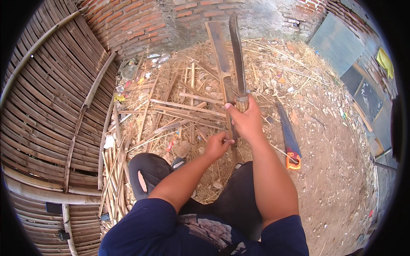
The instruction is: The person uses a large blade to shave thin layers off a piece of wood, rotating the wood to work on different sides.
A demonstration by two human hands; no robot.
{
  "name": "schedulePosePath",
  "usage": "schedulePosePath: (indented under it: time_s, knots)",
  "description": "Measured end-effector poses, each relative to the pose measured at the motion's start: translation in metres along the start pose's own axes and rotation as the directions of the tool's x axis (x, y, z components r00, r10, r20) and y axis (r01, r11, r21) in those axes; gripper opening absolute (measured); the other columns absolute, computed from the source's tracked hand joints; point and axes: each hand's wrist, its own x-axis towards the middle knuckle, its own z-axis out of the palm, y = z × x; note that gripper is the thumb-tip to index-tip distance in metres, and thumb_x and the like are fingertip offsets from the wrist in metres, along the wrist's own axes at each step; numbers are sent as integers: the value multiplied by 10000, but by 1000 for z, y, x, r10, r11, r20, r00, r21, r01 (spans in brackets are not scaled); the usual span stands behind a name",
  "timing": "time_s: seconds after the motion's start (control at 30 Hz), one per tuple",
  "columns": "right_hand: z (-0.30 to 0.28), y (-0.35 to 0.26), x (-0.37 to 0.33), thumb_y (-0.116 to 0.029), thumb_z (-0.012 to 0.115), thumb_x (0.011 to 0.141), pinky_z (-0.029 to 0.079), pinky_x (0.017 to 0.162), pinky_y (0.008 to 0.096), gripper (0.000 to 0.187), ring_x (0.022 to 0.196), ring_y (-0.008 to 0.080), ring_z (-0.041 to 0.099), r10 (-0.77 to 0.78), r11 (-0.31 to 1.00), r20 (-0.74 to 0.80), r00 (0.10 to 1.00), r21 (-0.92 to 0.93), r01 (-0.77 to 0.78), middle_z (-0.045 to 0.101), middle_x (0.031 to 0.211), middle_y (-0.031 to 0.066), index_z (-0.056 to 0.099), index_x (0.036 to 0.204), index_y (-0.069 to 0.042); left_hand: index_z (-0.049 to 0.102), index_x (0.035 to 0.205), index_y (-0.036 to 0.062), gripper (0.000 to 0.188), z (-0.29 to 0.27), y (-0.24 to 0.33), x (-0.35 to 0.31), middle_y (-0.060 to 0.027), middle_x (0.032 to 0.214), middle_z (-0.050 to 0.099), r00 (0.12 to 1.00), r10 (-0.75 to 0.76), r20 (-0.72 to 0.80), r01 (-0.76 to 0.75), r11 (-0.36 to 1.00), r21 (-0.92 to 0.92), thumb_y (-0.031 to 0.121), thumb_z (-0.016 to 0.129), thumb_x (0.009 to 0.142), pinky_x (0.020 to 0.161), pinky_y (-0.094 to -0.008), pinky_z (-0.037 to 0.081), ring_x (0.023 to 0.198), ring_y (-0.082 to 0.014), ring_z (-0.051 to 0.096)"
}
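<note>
My right hand (247, 118) is closed round the wooden handle of a machete (238, 55), whose long dark blade points away from me. Its thumb lies against a long split bamboo piece (219, 51), held almost upright just left of the blade. Lower down, my left hand (217, 146) pinches the same bamboo piece near its bottom end, between my knees. The fingers partly hide the bamboo there. Blade and bamboo stand side by side with a narrow gap between them at the top.
To the right, a handsaw (289, 128) with an orange handle lies on the dirt. Loose bamboo strips (188, 113) and straw litter the ground ahead. A bamboo slat wall (51, 102) stands at left, a brick wall (141, 25) behind, and grey panels (341, 45) lean at right.
</note>
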Motion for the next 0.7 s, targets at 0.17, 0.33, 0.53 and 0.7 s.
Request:
schedulePosePath:
  time_s: [0.17,0.33,0.53,0.7]
  knots:
    - [-2,-9,1,-164,755,852,516,848,339,495,937,193,672,36,999,16,999,16,-37,706,1040,114,560,1270,14,637,830,40,186,-25,-15,4,-9,655,636,984,-65,165,80,993,-85,139,791,860,542,-271,462,586,-72,564]
    - [-5,-23,-2,-130,761,858,520,829,324,504,924,169,661,42,999,-30,999,-21,-43,705,1003,93,543,1286,19,639,809,47,187,-71,-20,7,4,721,662,927,-115,358,213,945,-247,118,808,846,588,-260,484,651,-79,602]
    - [-11,-30,-5,-104,764,870,496,587,261,397,672,102,618,78,993,15,997,93,-79,685,912,63,560,1196,-6,648,829,41,159,-108,-2,22,-7,769,680,845,-98,525,208,966,-154,102,791,861,662,-275,508,720,-90,625]
    - [-10,-26,3,-90,775,869,429,469,238,293,543,79,536,37,932,-209,977,359,41,623,804,24,535,1033,-48,643,961,12,275,-123,18,17,-30,808,674,994,30,109,-39,996,76,220,795,865,638,-282,501,692,-107,599]
